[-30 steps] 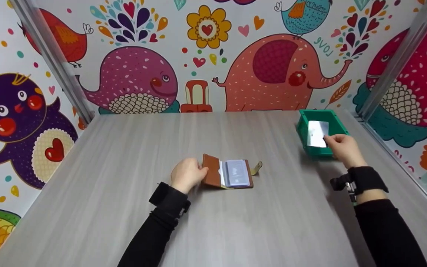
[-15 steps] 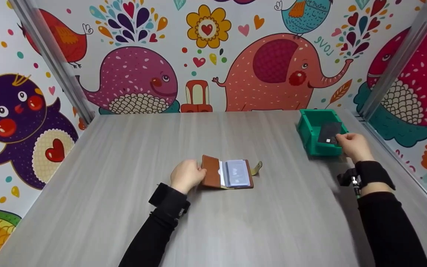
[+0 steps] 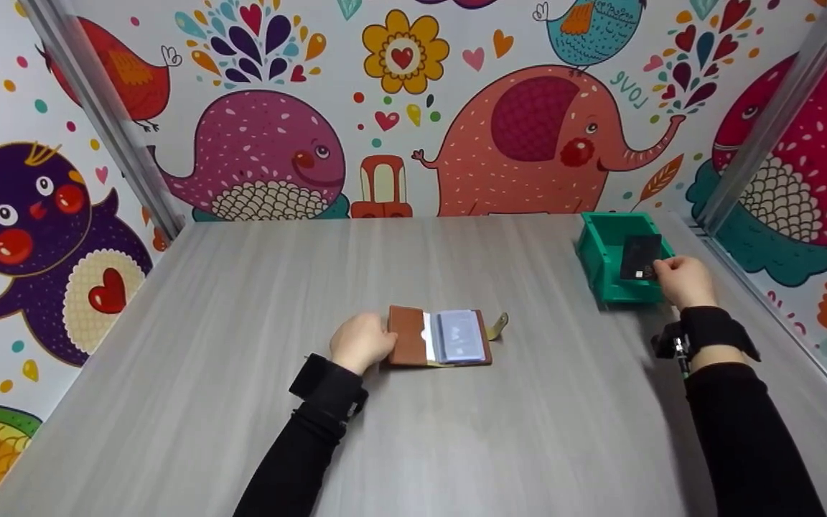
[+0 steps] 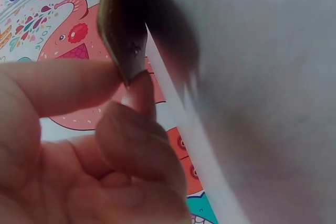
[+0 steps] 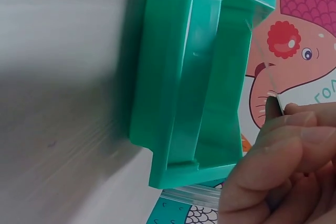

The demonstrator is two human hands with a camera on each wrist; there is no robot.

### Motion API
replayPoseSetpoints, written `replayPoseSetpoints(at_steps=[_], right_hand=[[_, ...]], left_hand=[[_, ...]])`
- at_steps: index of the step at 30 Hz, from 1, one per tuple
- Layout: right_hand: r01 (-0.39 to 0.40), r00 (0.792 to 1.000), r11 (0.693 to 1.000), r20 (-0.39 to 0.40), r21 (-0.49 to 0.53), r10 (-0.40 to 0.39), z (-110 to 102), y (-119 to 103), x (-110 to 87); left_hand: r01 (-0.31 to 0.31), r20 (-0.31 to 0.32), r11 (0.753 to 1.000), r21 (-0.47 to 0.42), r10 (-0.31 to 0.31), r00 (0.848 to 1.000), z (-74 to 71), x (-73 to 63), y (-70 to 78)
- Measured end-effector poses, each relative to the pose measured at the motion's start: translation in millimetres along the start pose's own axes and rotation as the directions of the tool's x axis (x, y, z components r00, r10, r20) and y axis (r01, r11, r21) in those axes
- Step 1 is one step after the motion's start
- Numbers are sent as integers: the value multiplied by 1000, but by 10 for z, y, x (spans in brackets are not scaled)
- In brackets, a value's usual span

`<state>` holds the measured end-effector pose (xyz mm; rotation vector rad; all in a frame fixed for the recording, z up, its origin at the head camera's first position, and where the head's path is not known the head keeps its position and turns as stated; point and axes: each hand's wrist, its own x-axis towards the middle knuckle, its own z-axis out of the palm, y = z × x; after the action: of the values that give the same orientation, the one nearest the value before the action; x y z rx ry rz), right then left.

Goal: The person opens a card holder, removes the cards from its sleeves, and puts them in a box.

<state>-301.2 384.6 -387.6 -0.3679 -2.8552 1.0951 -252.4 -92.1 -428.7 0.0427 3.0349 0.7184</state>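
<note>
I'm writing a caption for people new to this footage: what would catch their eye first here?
Probably the bright cartoon wall behind the table, with its purple whale and coral elephant. Next, likely the green bin at the table's far right, where the right hand pinches a dark card. Nearer the middle, the left hand holds the left edge of an open brown card holder.

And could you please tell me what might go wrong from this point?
The right hand pinches the dark card only near one corner, so it might twist or slip, perhaps dropping toward the green bin. The left hand grips just the outer edge of the open card holder, so the cover could slip free or the holder shift.
</note>
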Motion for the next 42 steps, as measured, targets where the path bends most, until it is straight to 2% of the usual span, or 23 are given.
replayPoseSetpoints(at_steps=[8,15,26,33,42], right_hand=[[13,998,998,-53,-59,-16,63,-19,7],[11,998,998,-56,-69,-15,102,-51,-6],[74,988,994,-128,-77,-84,162,-128,-81],[187,972,978,-129,-89,-198,231,-315,-162],[383,916,921,-99,-76,-389,414,-668,-416]], left_hand=[[14,41,999,48,-16,999,1,-6,5],[21,43,998,60,-23,999,6,-24,12],[23,58,994,106,-29,998,26,-33,43],[20,68,991,133,-29,997,37,-14,73],[32,93,986,166,-48,994,19,6,117]])
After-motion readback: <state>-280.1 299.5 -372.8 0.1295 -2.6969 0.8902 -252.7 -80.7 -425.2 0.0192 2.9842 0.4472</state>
